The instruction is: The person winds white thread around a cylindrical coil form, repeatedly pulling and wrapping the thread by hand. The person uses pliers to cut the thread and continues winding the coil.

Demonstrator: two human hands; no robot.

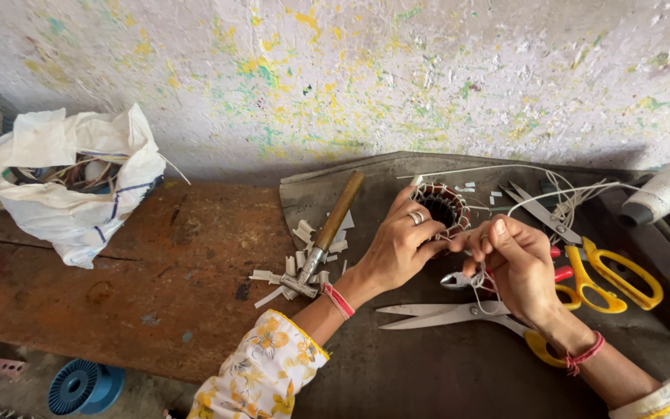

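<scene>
A small round motor stator (439, 205) with copper windings stands on a dark metal sheet (428, 365). My left hand (399, 245), with a ring on one finger, grips the stator's near side. My right hand (515, 260) sits just right of it, fingers pinched on a thin white thread that runs toward the stator. Under my right hand lie pliers (459, 279) with red handles and yellow-handled scissors (447, 314).
A wooden-handled hammer (327, 237) lies among white paper strips. More scissors (610, 275), a white thread spool (667, 190) and small snips (540, 211) lie to the right. A white bag (71, 182) of wire rests on the rusty bench; a blue spool (83, 386) sits below.
</scene>
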